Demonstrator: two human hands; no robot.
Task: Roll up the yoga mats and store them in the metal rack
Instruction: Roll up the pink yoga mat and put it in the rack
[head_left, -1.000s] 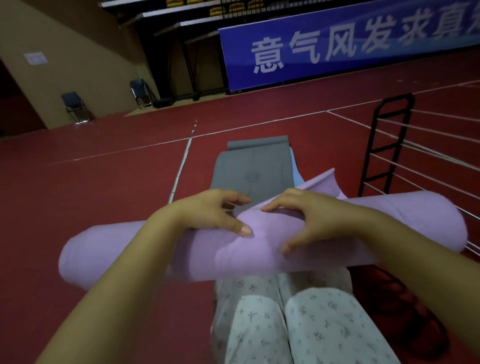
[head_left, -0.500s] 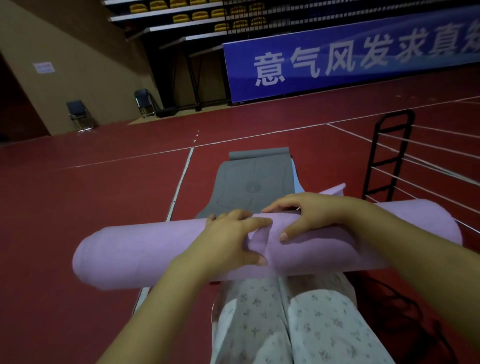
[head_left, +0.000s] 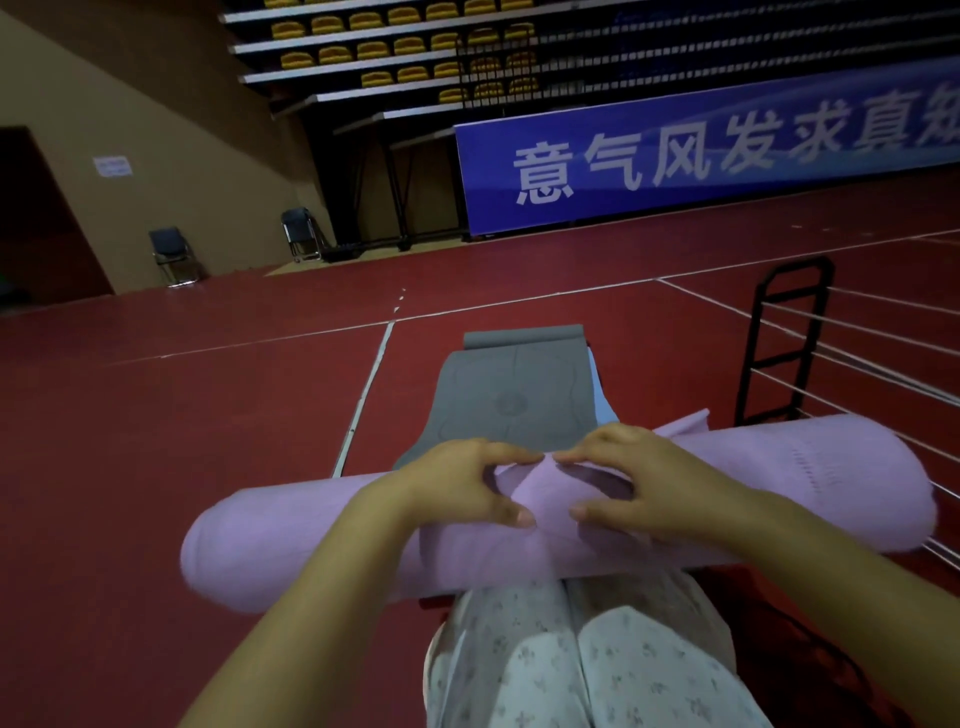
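Observation:
A lilac yoga mat (head_left: 291, 535), rolled into a thick tube, lies across my lap above my patterned trousers. My left hand (head_left: 457, 483) and my right hand (head_left: 639, 483) sit side by side on the middle of the roll, fingers and thumbs curled and pinching its loose outer edge, which puckers between them. Beyond the roll a grey yoga mat (head_left: 514, 395) lies flat on the red floor, its far end partly rolled. A pale blue mat edge (head_left: 600, 395) shows under its right side. The black metal rack (head_left: 779, 338) with silver rails stands at the right.
Red sports floor with white court lines (head_left: 363, 395) spreads all around. Two folding chairs (head_left: 174, 254) stand by the tan wall at the back left. A blue banner (head_left: 701, 150) and tiered seating close off the far side.
My left hand moved onto the top of the roll beside my right hand, and both now pinch the loose flap. The flap has been drawn down tighter. The view has tilted upward.

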